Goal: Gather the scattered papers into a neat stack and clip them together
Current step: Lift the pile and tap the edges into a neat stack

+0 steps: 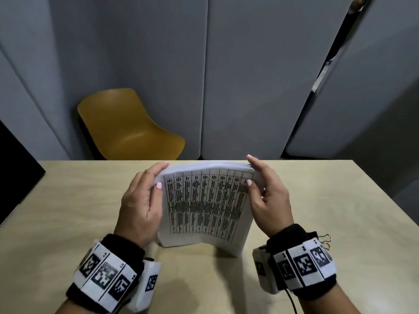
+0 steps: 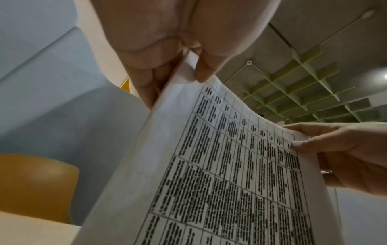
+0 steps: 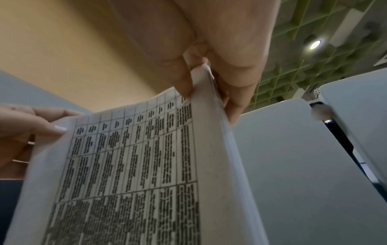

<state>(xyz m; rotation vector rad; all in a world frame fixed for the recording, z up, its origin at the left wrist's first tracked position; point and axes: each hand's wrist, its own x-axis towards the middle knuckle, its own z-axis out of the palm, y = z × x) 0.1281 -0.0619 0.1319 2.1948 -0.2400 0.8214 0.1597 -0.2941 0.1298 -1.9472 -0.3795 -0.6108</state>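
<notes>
The stack of papers [image 1: 205,207] stands on its lower edge on the counter [image 1: 68,211], near the middle, with the printed table on its front sheet facing the person. The stack bows a little, its top edge curving toward the far side. The left hand [image 1: 142,200] holds the stack's left edge near the top corner, thumb on the printed front and fingers [image 2: 146,86] behind the sheets. The right hand [image 1: 267,198] holds the right edge the same way, thumb on the front and fingers [image 3: 232,102] wrapped behind. Both hands are closed around the papers, pinching them from either side.

From the left wrist view the sheets' left edge runs up between thumb and fingers, and the other hand shows at the far right of the page. From the right wrist view the stack's right edge shows many sheets lying close together.

A metal binder clip [image 1: 325,240] lies on the counter just beside the right wrist, partly hidden by the wristband [image 1: 303,264]. A second wristband [image 1: 106,273] with printed markers sits on the left wrist. A yellow chair [image 1: 129,125] stands beyond the counter's far edge on the left, against grey wall panels [image 1: 238,75].
</notes>
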